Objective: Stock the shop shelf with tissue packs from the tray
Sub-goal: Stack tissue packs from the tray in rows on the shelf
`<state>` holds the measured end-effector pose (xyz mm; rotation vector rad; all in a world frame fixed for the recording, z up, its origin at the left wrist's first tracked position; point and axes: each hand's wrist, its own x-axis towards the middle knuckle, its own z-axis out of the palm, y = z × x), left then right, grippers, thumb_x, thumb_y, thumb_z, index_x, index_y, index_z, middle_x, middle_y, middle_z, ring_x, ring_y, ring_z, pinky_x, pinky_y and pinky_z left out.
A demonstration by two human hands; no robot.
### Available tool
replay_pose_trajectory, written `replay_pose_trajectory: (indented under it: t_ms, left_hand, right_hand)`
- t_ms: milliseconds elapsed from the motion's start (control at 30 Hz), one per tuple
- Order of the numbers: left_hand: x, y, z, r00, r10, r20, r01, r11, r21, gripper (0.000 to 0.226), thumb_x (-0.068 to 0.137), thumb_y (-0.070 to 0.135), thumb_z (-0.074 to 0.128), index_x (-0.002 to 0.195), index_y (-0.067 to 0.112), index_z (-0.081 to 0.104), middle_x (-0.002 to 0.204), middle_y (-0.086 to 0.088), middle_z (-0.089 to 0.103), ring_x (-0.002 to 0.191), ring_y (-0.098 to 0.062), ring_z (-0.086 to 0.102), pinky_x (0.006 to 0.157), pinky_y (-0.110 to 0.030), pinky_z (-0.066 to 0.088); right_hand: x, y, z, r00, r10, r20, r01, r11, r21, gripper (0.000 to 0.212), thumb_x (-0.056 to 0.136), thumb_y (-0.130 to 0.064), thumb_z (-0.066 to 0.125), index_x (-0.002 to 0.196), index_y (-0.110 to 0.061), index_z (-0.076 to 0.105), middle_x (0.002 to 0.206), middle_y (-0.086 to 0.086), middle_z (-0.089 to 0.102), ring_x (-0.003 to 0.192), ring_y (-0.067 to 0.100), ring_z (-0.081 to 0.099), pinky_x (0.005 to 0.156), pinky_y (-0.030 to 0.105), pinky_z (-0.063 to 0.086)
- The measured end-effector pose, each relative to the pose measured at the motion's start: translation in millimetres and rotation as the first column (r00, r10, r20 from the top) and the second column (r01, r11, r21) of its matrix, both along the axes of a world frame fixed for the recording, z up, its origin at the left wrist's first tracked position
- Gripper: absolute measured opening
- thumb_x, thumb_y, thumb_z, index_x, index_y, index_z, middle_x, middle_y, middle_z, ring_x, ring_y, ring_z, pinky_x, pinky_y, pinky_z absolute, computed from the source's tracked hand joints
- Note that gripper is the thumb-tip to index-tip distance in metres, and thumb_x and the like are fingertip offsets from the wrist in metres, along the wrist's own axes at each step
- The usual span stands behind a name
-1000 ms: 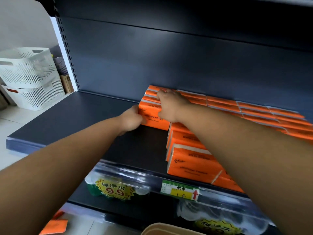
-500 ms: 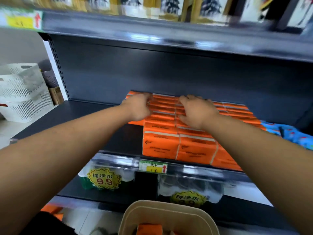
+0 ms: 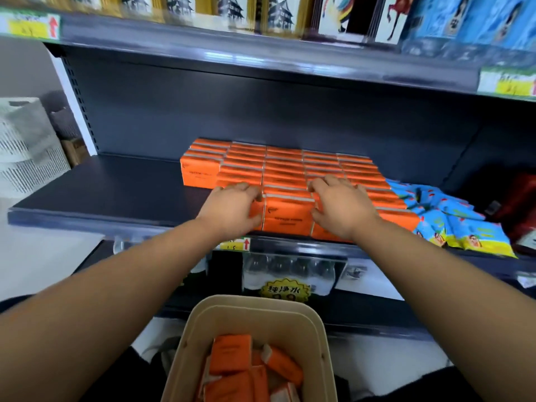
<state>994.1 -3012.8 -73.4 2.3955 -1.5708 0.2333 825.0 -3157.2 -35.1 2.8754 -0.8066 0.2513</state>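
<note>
Several rows of orange tissue packs [image 3: 284,166] stand in a tight block on the dark shop shelf [image 3: 116,187]. My left hand [image 3: 232,207] grips the front pack at the block's left corner, fingers over its top and thumb on its face. One pack further right, my right hand [image 3: 342,210] holds a front pack the same way. An orange pack [image 3: 287,219] shows between my hands. Below me is the beige tray [image 3: 200,317] with several loose orange packs [image 3: 232,355] inside.
Blue snack packets [image 3: 452,224] lie right of the orange block. White baskets [image 3: 26,152] stand beyond the shelf's left end. An upper shelf [image 3: 261,59] with goods hangs overhead. Bottled water [image 3: 287,271] sits on the shelf below, behind a price tag [image 3: 237,244].
Both hands came forward from the back rows to the front row of packs. My view pulled back and down, so the tray and its packs now show.
</note>
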Motion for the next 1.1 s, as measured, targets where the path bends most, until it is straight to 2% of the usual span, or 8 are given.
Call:
replay_pose_trajectory:
  t_ms: [100,200,433,600,733,833,967,1100]
  left_hand:
    - [-15.7,15.5,-38.8,0.998,-0.014,0.059,0.013,0.999,0.031,0.038,0.085,0.043,0.055,0.116,0.022,0.053,0.113,0.000,0.057,0.109,-0.024,0.054,0.088,-0.035,0.036]
    - [-24.5,28.8,-79.8,0.998,-0.018,0.063,0.006,0.981,0.195,0.038,0.086,0.044,0.052,0.116,0.021,0.051,0.113,-0.001,0.056,0.107,-0.024,0.054,0.084,-0.036,0.036]
    - [-43.5,46.7,-152.4,1.000,-0.003,-0.008,0.007,0.899,0.438,0.048,0.089,0.047,0.050,0.131,0.026,0.042,0.122,-0.001,0.052,0.112,-0.024,0.052,0.092,-0.040,0.038]
    - [-49.9,54.2,-189.9,0.996,0.020,-0.087,0.029,0.851,0.525,0.053,0.086,0.046,0.053,0.133,0.026,0.042,0.131,-0.002,0.050,0.119,-0.026,0.049,0.098,-0.042,0.036]
    - [-61.3,63.9,-219.7,0.990,0.053,-0.134,0.040,0.793,0.608,0.053,0.085,0.044,0.055,0.133,0.024,0.043,0.136,-0.004,0.048,0.123,-0.027,0.046,0.101,-0.042,0.034]
    - [-72.8,76.6,-242.8,0.980,0.072,-0.186,0.069,0.753,0.654,0.056,0.086,0.043,0.056,0.136,0.024,0.039,0.139,-0.006,0.045,0.124,-0.029,0.045,0.100,-0.042,0.033]
    - [-81.5,92.9,-268.6,0.966,0.129,-0.224,0.069,0.707,0.704,0.056,0.088,0.042,0.055,0.138,0.024,0.037,0.139,-0.007,0.044,0.126,-0.028,0.044,0.102,-0.041,0.031]
    - [-87.0,95.8,-282.8,0.951,0.195,-0.239,0.054,0.660,0.750,0.056,0.089,0.038,0.054,0.139,0.024,0.034,0.140,-0.008,0.042,0.129,-0.030,0.041,0.106,-0.044,0.028]
  right_hand:
    - [-17.6,10.7,-25.7,0.999,0.010,-0.034,-0.009,0.999,0.036,0.045,0.090,-0.034,0.056,0.132,-0.022,0.042,0.134,0.004,0.045,0.126,0.029,0.043,0.096,0.045,0.035]
    - [-30.2,20.9,-55.4,0.996,0.017,-0.086,-0.011,0.998,0.065,0.043,0.091,-0.032,0.054,0.131,-0.020,0.041,0.131,0.005,0.045,0.122,0.028,0.045,0.093,0.044,0.036]
    - [-43.9,35.3,-130.6,0.982,0.055,-0.181,-0.026,0.987,0.156,0.045,0.093,-0.033,0.053,0.135,-0.023,0.040,0.132,0.003,0.045,0.123,0.026,0.043,0.096,0.045,0.035]
    - [-48.5,44.2,-176.7,0.963,0.070,-0.259,-0.010,0.974,0.226,0.039,0.094,-0.029,0.052,0.130,-0.022,0.041,0.132,0.004,0.046,0.122,0.027,0.043,0.097,0.046,0.034]
    - [-51.2,53.6,-206.1,0.956,0.047,-0.290,0.048,0.949,0.312,0.044,0.093,-0.026,0.051,0.135,-0.023,0.040,0.139,0.003,0.043,0.128,0.025,0.040,0.103,0.046,0.032]
    - [-49.0,65.8,-226.1,0.951,0.026,-0.309,0.100,0.917,0.385,0.044,0.093,-0.031,0.050,0.135,-0.024,0.041,0.141,0.001,0.044,0.130,0.024,0.040,0.105,0.045,0.030]
    - [-50.6,83.7,-255.7,0.936,0.033,-0.351,0.157,0.852,0.500,0.033,0.094,-0.037,0.049,0.125,-0.026,0.046,0.135,0.000,0.049,0.127,0.024,0.043,0.103,0.045,0.032]
    - [-65.0,97.6,-293.3,0.914,-0.061,-0.401,0.306,0.752,0.584,0.041,0.094,-0.036,0.048,0.133,-0.028,0.040,0.137,0.000,0.046,0.127,0.025,0.044,0.109,0.050,0.031]
